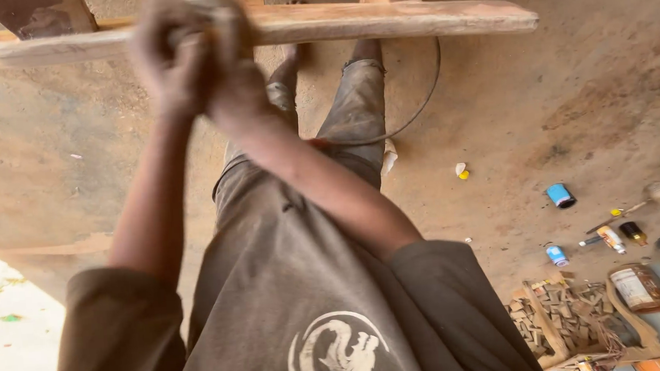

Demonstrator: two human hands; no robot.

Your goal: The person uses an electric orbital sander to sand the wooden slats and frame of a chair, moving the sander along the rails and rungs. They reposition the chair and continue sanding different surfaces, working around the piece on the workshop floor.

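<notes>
Long pale wooden rail (381,22): worn, dusty, lying level across frame top, rounded left end, above dirt floor.

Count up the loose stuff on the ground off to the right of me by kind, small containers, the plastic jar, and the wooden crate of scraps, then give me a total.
Small blue containers: 2
Small bottles: 2
Plastic jar with white label: 1
Wooden crate of wood scraps: 1
Total: 6

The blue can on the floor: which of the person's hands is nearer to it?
Right. The right hand grips the wooden plank, on the side toward the blue can. The left hand, clasped beside it, lies slightly farther away.
</notes>
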